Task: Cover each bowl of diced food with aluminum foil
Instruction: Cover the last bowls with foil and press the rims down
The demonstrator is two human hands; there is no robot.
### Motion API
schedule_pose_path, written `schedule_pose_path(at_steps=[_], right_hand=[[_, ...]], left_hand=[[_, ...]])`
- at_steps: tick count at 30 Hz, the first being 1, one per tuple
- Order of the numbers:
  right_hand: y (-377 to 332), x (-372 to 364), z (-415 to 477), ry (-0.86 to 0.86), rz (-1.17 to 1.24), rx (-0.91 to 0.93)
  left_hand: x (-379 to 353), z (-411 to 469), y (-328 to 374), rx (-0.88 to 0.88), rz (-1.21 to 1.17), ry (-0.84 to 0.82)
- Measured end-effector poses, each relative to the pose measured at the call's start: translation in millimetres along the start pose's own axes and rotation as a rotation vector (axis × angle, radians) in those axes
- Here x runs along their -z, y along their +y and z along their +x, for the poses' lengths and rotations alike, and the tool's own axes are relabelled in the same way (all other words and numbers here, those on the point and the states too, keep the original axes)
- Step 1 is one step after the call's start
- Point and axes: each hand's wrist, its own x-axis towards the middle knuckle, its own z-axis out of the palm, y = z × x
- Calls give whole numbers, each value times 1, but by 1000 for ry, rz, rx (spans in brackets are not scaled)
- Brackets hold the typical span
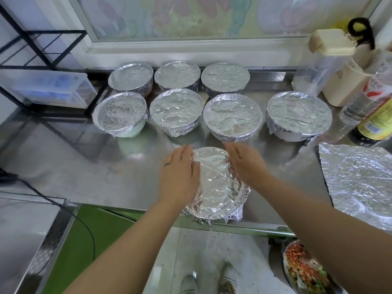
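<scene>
A foil-covered bowl [214, 183] sits at the front edge of the steel counter [106, 166]. My left hand [180, 172] lies flat against its left side, fingers straight on the foil. My right hand [246, 164] rests with straight fingers on the bowl's right rim. Behind it stand several more foil-covered bowls in two rows, the nearest ones at centre [176, 111] and centre right [232, 116]. A loose sheet of aluminum foil [358, 179] lies on the counter at the right.
Bottles and a cream container [343, 88] crowd the back right corner. A black wire rack with a plastic box [48, 90] stands at the left. A large bowl of diced food [305, 270] sits low at the bottom right, below the counter edge.
</scene>
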Motion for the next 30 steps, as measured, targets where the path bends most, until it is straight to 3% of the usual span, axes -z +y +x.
schedule_pose_path(at_steps=[3, 5, 8, 14, 20, 30], right_hand=[[-8, -5, 6, -40, 8, 131], [-7, -10, 12, -122, 86, 63], [-3, -11, 14, -111, 133, -7], [3, -13, 11, -138, 231, -92], [5, -14, 12, -204, 334, -133], [-1, -7, 16, -266, 345, -171]], left_hand=[[3, 23, -3, -73, -218, -95], [-1, 32, -4, -62, -394, -168], [-7, 36, -11, 30, -455, -135], [-4, 35, -9, 214, -744, -229], [3, 36, -14, 320, -814, -392], [4, 38, -13, 317, -727, -432]])
